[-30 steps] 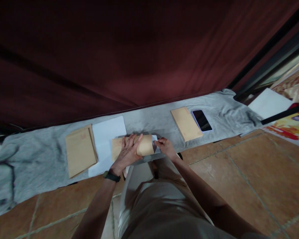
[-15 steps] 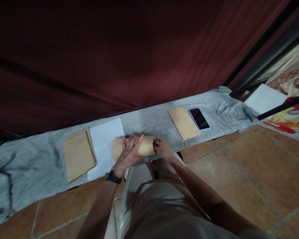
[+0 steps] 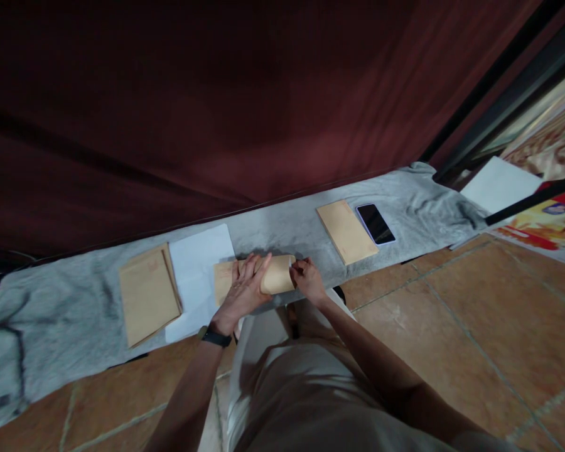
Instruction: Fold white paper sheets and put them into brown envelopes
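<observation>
Left hand (image 3: 243, 290) lies spread flat, pinning the brown envelope (image 3: 277, 275) on the grey cloth (image 3: 66, 301); right hand (image 3: 307, 280) pinches its right-end flap, apparently not yet sealed.

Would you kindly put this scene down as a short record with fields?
Left hand: flat on the brown envelope
Right hand: fingers at that envelope's right end
Left of it: white paper, envelope stack
Right of it: another envelope, phone
Surface: grey cloth on tiled floor
Behind: dark red curtain
</observation>
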Available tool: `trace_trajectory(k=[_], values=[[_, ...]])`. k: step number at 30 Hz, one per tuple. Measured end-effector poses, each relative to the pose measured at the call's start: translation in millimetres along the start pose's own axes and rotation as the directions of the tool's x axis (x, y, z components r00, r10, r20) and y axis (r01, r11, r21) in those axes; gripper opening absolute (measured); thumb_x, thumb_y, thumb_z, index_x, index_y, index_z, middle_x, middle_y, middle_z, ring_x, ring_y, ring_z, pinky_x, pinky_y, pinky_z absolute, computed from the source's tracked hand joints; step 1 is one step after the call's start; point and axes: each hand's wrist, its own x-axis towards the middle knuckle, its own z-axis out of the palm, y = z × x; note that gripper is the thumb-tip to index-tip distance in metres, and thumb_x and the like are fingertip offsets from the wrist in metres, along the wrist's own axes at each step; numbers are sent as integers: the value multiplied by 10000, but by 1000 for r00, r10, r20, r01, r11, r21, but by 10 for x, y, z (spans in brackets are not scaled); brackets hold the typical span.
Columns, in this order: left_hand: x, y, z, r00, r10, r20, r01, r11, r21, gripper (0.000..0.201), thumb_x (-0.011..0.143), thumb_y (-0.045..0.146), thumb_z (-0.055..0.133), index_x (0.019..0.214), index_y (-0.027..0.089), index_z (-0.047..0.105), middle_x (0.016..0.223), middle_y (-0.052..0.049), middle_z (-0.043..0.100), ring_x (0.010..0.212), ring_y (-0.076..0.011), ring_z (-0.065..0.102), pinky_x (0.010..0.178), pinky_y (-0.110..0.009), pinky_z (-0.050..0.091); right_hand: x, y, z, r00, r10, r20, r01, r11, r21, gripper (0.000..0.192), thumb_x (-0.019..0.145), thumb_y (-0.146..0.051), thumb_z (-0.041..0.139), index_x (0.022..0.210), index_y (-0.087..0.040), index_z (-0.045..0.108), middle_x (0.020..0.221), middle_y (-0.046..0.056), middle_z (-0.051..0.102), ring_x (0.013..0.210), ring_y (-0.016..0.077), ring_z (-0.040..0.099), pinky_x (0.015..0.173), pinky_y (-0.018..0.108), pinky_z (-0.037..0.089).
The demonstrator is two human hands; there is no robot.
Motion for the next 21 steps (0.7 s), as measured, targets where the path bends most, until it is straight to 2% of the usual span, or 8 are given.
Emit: trace_trajectory(k=[3, 9, 21], values=[[6, 25, -27, 1000, 10, 3, -10, 1000, 7, 1116, 701, 316, 812, 1616, 218, 180, 1563, -212, 394, 1511, -395, 287, 1225, -636, 140, 3, 5, 1, 999, 26, 19, -26, 1000, 15, 145, 881, -189, 591, 846, -189, 732, 939, 66, 704, 851, 179, 654, 822, 283, 495], [21, 31, -27, 1000, 11, 8, -11, 1000, -10, 1120, 698, 328, 814, 1617, 225, 182, 1572, -215, 383, 1510, -409, 282, 1215, -655, 148, -1, 31, 19, 999, 44, -18, -43, 996, 75, 145, 859, -224, 582, 805, -198, 714, 856, 48, 737, 797, 178, 669, 763, 272, 494], [31, 26, -9, 1000, 26, 10, -25, 999, -33, 1122, 703, 335, 820, 1626, 251, 188, 1605, -195, 350, 1519, -403, 261, 1225, -660, 105, -73, 80, 86, 990, 95, -108, -57, 950, 308, 207, 839, -379, 545, 750, -205, 616, 705, 9, 661, 671, 167, 620, 662, 279, 484]])
